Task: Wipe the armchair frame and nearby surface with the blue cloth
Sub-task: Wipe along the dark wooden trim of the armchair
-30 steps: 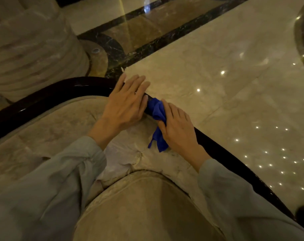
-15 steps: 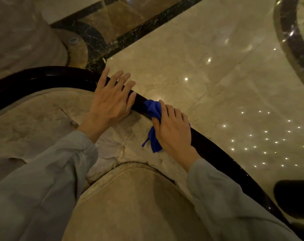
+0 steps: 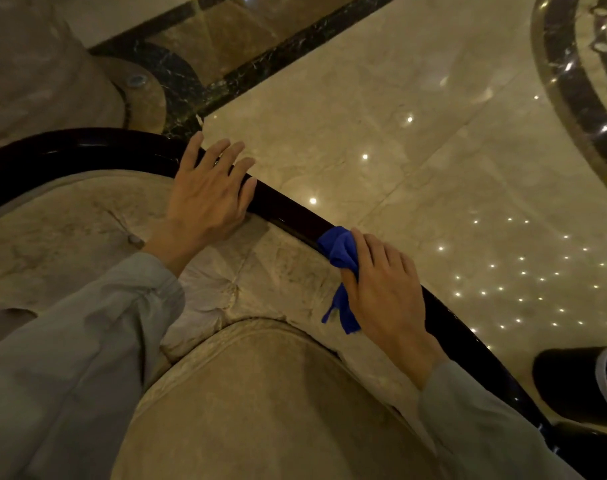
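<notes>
Gripping the blue cloth (image 3: pixel 337 250) w/ curled fingers and thumb, the right hand (image 3: pixel 385 289) presses it onto the dark glossy armchair frame (image 3: pixel 288 211) — the bunched part sits on top of the rail, while a loose tail hangs down on the upholstered side, just beside the thumb. The left hand (image 3: pixel 206 194) lies flat further along the same rail, fingers straight and spread, holding nothing; its palm rests on the edge where frame meets padding, fingertips reaching over the rail. Both hands are apart, w/ a bare stretch of frame between them. Inside the curve of the frame sits the beige tufted backrest (image 3: pixel 87 233), and below it the seat cushion (image 3: pixel 267 403), same pale fabric. Both forearms wear grey-green sleeves (image 3: pixel 87 341). Beyond the rail is polished marble floor (image 3: pixel 416 109) w/ dark inlaid bands, speckled w/ small light reflections. At lower right, a dark shoe (image 3: pixel 579 382) w/ a pale rim stands on the floor — near the frame, not touching it.
</notes>
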